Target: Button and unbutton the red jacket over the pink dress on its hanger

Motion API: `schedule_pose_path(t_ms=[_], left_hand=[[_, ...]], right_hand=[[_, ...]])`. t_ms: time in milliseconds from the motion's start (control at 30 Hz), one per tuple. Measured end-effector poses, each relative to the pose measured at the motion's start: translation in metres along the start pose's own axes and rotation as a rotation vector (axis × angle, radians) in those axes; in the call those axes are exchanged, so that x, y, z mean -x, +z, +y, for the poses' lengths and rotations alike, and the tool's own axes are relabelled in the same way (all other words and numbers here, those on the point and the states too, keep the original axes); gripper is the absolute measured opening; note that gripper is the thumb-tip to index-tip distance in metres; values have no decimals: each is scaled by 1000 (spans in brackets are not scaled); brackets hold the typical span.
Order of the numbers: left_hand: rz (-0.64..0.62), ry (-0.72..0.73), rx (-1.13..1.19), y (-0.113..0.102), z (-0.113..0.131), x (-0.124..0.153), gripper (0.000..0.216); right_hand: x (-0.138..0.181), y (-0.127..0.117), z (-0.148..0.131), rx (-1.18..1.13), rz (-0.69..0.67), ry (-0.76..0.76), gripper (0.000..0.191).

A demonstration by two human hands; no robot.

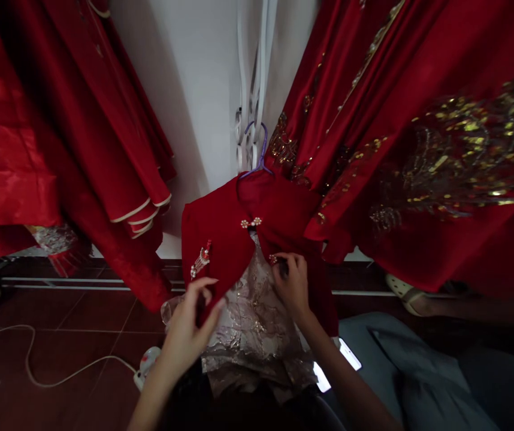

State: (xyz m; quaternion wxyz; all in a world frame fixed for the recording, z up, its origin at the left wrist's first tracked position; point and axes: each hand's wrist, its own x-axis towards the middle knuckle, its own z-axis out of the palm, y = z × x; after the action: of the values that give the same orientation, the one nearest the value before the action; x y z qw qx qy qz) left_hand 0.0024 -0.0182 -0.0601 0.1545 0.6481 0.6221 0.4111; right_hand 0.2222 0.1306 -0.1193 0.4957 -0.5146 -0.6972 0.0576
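One ornament [272,258] partly behind right fingers [290,256]

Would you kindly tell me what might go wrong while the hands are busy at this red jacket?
The beaded brooch sits just above the left hand and might snag. The right hand is at a small beaded ornament, so a hard tug might strain the red jacket. The white cord lies in a loose curve and may trip someone.

It seems a clothing shop or costume room; which, I cannot tell. Red garments edged in cream [117,149] hang left of the short red jacket [216,215], gold-sequinned red garments [392,143] right; dark reddish floor tiles [81,347] lie below it.
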Motion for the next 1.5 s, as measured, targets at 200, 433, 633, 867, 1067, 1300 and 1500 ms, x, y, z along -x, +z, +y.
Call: schedule_pose_path(t_ms=[200, 433, 633, 867, 1067, 1300, 1500], left_hand=[[-387, -112, -313, 29, -11, 6, 80], [-118, -19, 106, 5, 35, -13, 45], [-376, -79, -78, 76, 7, -5, 70], [-531, -43, -288, 107, -2, -14, 82], [-572, -25, -185, 108, -1, -23, 46], [-193, -21, 346, 49, -16, -60, 21], [281, -56, 293, 39, -43, -96, 28]], right_hand=[[-19, -20, 24, -352, -88, 168, 19], [-89, -87, 0, -407, 44, 155, 17], [-88, -113, -58, -325, -189, -56, 17], [-53, -70, -111, -504, -574, -173, 21], [-41, 16, -92, -464, -484, -155, 24], [-39, 32, -61, -370, -472, -180, 21], [-36, 27, -72, -410, -518, -152, 23]])
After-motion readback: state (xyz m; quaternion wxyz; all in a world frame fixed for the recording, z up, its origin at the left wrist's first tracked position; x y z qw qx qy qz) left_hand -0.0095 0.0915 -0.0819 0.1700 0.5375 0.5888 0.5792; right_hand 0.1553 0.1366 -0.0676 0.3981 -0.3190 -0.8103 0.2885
